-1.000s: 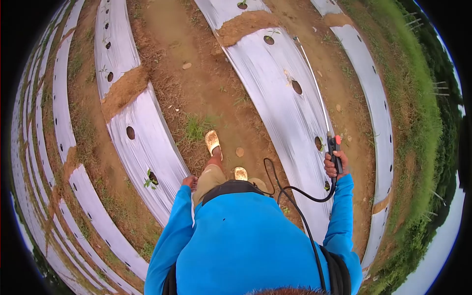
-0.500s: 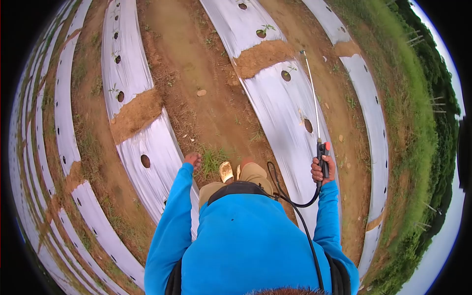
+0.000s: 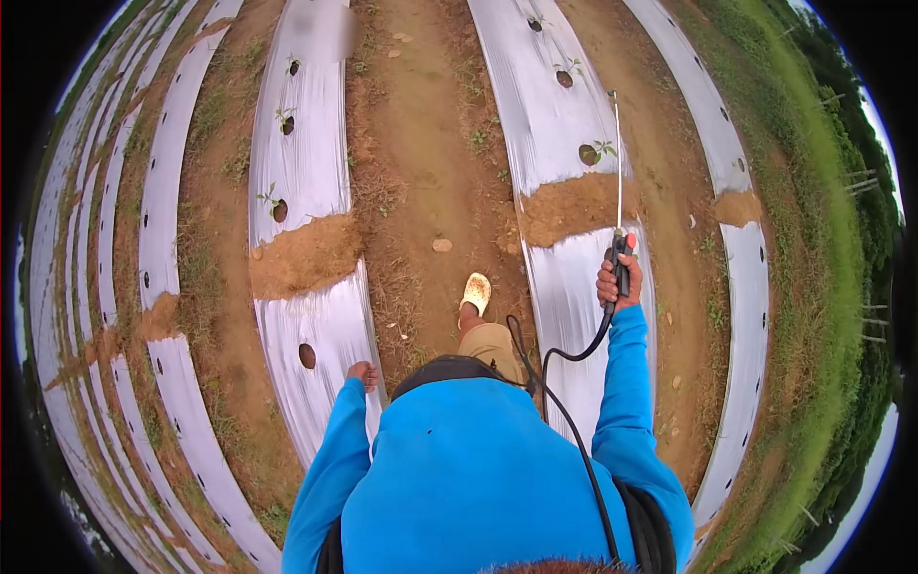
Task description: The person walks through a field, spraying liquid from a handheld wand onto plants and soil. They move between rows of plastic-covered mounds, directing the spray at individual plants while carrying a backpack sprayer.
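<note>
My right hand is wrapped round the black handle of a spray wand, whose thin metal tube points forward over a plastic-covered bed. From the handle a black hose loops back toward my waist. On my other side, my left hand hangs low beside the edge of the left bed, fingers curled and nothing visible in them. Nearest the wand, a small green seedling grows at a hole in the plastic film. Another seedling stands at a hole in the left bed.
Muddy soil forms a path between the silvery beds. Soil mounds cross the beds in places. One foot in a light clog is on the path, near a flat stone. Grass and trees border the right side.
I have moved forward along the path, one foot now ahead. The soil mounds and seedlings appear closer. The wand, still in my right hand, points straighter ahead; my left hand has swung back.
</note>
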`<state>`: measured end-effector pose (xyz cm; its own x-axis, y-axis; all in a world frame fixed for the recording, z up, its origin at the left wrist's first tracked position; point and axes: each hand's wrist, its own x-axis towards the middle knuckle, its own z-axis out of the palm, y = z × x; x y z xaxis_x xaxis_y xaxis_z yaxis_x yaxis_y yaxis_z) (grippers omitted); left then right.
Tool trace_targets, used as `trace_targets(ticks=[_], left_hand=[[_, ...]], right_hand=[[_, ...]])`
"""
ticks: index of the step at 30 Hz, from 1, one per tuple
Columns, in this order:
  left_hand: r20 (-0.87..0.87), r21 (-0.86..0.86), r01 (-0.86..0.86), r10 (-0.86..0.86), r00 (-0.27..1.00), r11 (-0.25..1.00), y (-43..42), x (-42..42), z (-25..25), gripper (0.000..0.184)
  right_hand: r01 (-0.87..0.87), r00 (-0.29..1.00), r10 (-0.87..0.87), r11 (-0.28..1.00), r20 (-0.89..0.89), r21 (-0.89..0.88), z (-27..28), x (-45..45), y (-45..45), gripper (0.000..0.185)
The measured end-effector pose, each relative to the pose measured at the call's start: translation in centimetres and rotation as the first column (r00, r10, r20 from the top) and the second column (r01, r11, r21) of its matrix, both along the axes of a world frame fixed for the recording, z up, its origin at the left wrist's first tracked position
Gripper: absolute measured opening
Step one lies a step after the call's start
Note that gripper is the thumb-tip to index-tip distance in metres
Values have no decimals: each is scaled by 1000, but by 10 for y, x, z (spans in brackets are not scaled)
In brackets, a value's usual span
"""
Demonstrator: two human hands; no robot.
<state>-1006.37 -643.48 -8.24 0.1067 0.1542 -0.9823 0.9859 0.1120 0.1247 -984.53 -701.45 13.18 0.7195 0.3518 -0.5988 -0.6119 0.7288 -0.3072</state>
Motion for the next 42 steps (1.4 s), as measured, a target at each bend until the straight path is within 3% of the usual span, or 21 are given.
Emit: trace_targets(ticks=[4,5,8,10,11,12,14,15,19,23,25,27,29,31,33,35,37,38,39,41,42], left_hand=[[-37,-4,-71,71,997,997,-4,42,42,20],[-31,10,-85,86,996,996,-6,59,46,20],[43,80,-144,141,989,986,-11,96,44,24],[255,154,95,-133,958,983,-7,121,36,28],[322,266,373,-447,835,889,0,135,35,31],[322,258,361,-432,842,896,1,145,32,31],[287,95,0,-28,957,996,1,172,49,29],[257,69,-90,70,964,994,2,189,57,27],[145,44,-183,175,974,982,24,231,41,23],[20,-53,-324,326,945,944,53,277,-15,17],[47,-192,-303,318,947,933,71,296,-60,17],[74,-195,-287,306,949,938,81,341,-44,20],[241,-99,-272,289,927,957,85,374,-47,25],[283,-159,-291,326,902,944,94,413,-21,27],[343,-97,-206,227,911,974,102,444,-4,26],[398,-116,-224,252,882,968,106,461,6,26],[480,-81,-155,175,860,985,107,455,-35,25],[571,-39,-78,86,817,996,106,460,-42,25],[572,-43,-66,79,816,997,105,467,-49,25],[212,-75,-165,178,961,983,103,478,-36,22],[214,-74,-159,171,962,984,101,483,-28,22]], right_hand=[[-30,1000,29,995,-11,-95,12,125,5,32],[-69,998,69,996,-6,-63,8,157,3,32],[-111,993,118,976,23,-185,9,247,10,31],[-157,986,164,976,37,-148,19,305,22,32],[-188,979,195,976,53,-107,25,333,29,32],[-203,977,210,973,48,-113,30,359,37,32],[-179,982,186,974,38,-138,41,405,54,32],[-204,977,210,973,46,-108,46,425,63,32],[-270,956,280,956,84,-112,69,469,111,32],[-447,888,458,881,40,-156,82,478,163,31],[-543,833,553,816,-3,-200,93,477,191,29],[-623,781,624,772,-34,-125,104,472,221,28],[-716,697,713,683,-83,-145,111,468,242,28],[-786,618,773,600,-141,-152,122,464,262,28],[-864,502,833,489,-231,-116,134,461,274,27],[-899,434,855,431,-284,-75,140,466,281,28],[-972,233,930,213,-284,-99,151,469,285,25],[-969,244,925,225,-290,-100,156,471,287,25],[-986,144,943,109,-300,-128,159,474,292,24],[-980,-51,940,-112,-337,-165,166,482,306,20],[-980,-45,941,-106,-336,-167,162,489,310,20]])
